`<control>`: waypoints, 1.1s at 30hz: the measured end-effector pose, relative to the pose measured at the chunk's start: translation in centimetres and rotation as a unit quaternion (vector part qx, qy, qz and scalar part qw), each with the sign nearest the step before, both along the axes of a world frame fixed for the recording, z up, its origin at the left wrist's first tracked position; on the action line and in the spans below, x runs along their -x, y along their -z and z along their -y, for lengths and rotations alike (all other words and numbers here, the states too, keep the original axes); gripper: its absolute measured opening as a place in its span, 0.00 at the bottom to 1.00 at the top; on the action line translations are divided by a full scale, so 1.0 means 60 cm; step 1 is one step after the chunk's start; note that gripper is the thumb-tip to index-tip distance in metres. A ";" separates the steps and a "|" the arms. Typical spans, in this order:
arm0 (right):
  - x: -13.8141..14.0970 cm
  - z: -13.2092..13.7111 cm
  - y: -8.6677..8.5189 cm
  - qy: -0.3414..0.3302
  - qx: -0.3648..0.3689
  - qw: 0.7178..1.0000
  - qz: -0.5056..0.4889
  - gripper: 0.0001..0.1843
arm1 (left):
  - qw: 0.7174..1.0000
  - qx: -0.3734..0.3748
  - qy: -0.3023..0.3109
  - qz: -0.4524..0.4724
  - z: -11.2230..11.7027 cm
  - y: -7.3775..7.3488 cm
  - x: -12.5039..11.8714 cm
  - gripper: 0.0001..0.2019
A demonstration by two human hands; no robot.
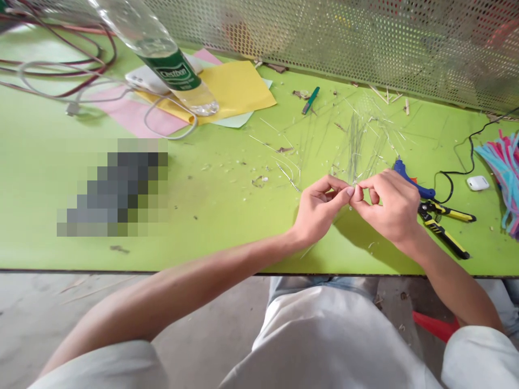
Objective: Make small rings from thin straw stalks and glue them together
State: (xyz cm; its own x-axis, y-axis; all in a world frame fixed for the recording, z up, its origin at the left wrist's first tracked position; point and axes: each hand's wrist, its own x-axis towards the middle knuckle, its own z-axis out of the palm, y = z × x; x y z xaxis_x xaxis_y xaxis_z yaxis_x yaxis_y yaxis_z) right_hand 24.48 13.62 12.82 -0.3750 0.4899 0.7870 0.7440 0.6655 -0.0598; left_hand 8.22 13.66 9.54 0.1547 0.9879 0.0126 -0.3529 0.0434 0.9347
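My left hand (318, 210) and my right hand (387, 208) meet above the green table, fingertips pinched and touching. Whatever sits between them is too small to name. Just beyond the fingertips lies a loose bunch of thin wires (355, 138), spread over the tabletop. To the right of my right hand is a blue glue gun (417, 185), its nozzle pointing away from me. Nearer to me, partly behind my right wrist, rest yellow-and-black pliers (444, 229) with their handles apart.
A perforated metal screen (365, 48) borders the far side. At the left stand a water bottle (174, 70), coloured papers (243, 89), a white cable (178, 135) and a blurred dark object (117, 189). Pink and turquoise fuzzy strands (505, 173) and a small white case (477, 183) lie right.
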 end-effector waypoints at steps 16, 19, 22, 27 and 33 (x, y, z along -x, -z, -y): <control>-0.014 -0.006 -0.002 -0.032 0.026 0.998 0.043 0.10 | 0.998 0.030 0.043 -0.033 -0.008 -0.013 0.015 0.17; -0.016 -0.005 -0.005 -0.035 0.020 0.998 0.044 0.10 | 0.997 0.040 0.044 -0.051 -0.006 -0.011 0.015 0.18; -0.018 -0.003 -0.005 -0.033 0.022 0.998 0.048 0.09 | 0.997 0.041 0.040 -0.053 -0.005 -0.008 0.013 0.17; -0.013 0.001 0.001 -0.010 0.030 0.999 0.042 0.11 | 0.998 0.044 0.036 -0.031 -0.005 -0.008 0.011 0.13; -0.004 0.002 0.006 0.002 0.021 1.000 0.020 0.12 | 0.998 0.039 0.031 -0.025 -0.008 -0.010 0.012 0.13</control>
State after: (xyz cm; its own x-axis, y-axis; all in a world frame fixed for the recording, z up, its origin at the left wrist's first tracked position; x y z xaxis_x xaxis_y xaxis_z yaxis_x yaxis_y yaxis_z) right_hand 24.69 13.48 12.44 -0.4041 0.5247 0.7493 0.7496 0.6594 -0.0575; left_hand 7.49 14.16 10.12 0.2144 0.9740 -0.0737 -0.3005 0.1375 0.9438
